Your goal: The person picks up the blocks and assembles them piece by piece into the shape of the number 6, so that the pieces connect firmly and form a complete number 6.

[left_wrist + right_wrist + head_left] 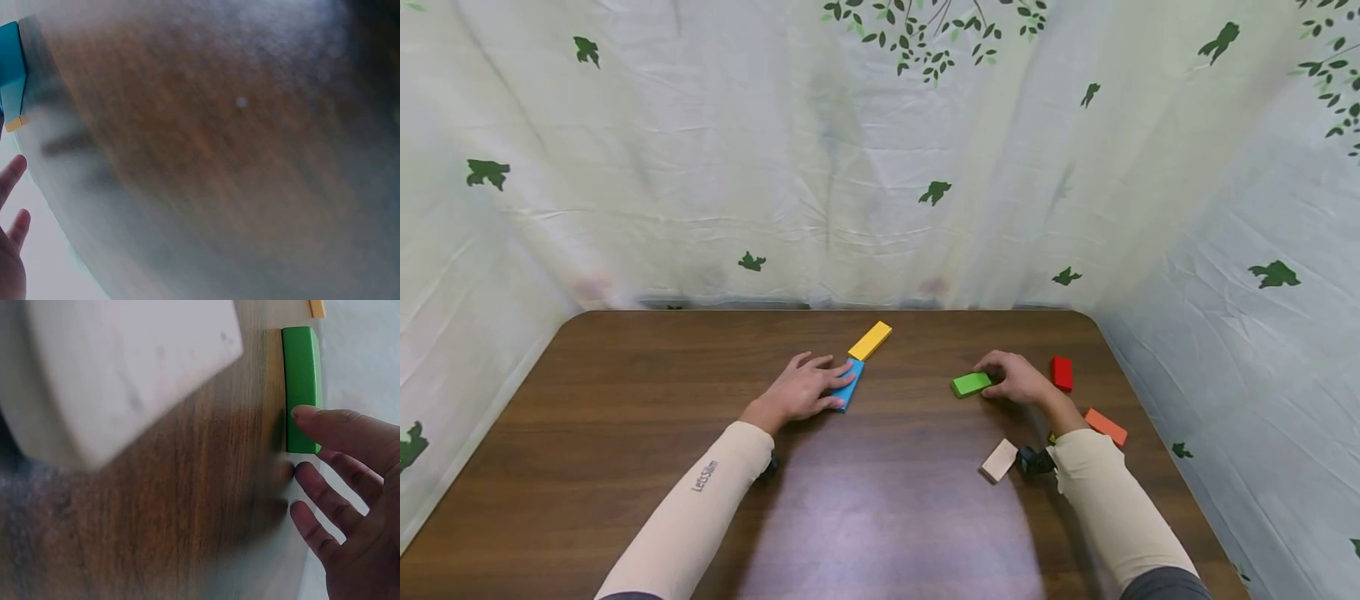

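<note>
Bench (625,467), brown and wood-grained, carries a blue block (849,394) under the left hand (800,389), whose fingers are spread apart and rest across it. A yellow block (870,341) lies at the blue one's far end, angled away to the right. The right hand (1015,377) pinches one end of a green block (970,384) between thumb and forefinger, its other fingers spread. A pale block (1000,460) lies nearer the person; red (1062,373) and orange blocks (1106,427) lie right of that hand.

A white, leaf-printed curtain (700,150) hangs behind the brown table (625,375).
</note>
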A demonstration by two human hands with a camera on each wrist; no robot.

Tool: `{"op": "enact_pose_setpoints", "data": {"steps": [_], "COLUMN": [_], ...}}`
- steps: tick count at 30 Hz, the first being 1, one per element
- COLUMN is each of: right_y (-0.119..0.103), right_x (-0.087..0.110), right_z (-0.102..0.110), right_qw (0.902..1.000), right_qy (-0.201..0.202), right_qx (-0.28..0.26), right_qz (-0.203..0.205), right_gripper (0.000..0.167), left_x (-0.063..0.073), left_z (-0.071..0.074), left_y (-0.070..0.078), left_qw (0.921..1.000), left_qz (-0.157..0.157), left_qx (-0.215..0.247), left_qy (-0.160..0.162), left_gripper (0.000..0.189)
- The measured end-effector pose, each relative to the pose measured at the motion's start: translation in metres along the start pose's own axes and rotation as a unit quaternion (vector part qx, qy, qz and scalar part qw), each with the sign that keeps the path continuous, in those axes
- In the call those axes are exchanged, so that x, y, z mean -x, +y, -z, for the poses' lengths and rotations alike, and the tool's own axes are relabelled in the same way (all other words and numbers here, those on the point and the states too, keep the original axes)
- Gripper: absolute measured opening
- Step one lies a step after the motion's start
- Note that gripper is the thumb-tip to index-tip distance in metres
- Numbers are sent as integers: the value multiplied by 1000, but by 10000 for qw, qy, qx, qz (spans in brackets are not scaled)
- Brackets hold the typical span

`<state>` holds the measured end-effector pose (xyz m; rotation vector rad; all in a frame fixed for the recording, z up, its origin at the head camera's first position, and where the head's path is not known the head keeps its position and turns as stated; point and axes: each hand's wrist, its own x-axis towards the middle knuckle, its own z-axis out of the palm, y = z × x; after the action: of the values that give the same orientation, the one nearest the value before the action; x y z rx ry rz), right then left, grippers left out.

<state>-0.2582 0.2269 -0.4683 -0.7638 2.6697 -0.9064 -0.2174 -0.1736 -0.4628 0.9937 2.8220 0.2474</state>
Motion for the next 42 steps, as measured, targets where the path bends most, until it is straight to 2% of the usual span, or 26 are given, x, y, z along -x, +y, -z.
{"op": "enact_pose_setpoints", "data": {"steps": [17, 29, 42], "right_y": [-7, -13, -34], "right_x": [-4, -8, -16], "right_z": [-4, -13, -20], "right_qw": [10000, 9991, 9972], "right_qy": [-16, 131, -222], "right_qx": [-39, 145, 520], "right_qz": [55, 383, 498], "right_gripper": [30, 29, 29], "left_x": [0, -1, -2], "left_z": [1, 2, 1], "left_y": [-1, -2, -3], "left_qw": [10000, 9999, 9999], "left_qz": [29, 56, -24], "left_qx": [68, 92, 102], "left_qy": [12, -52, 27], "left_gripper": [58, 60, 58]}}
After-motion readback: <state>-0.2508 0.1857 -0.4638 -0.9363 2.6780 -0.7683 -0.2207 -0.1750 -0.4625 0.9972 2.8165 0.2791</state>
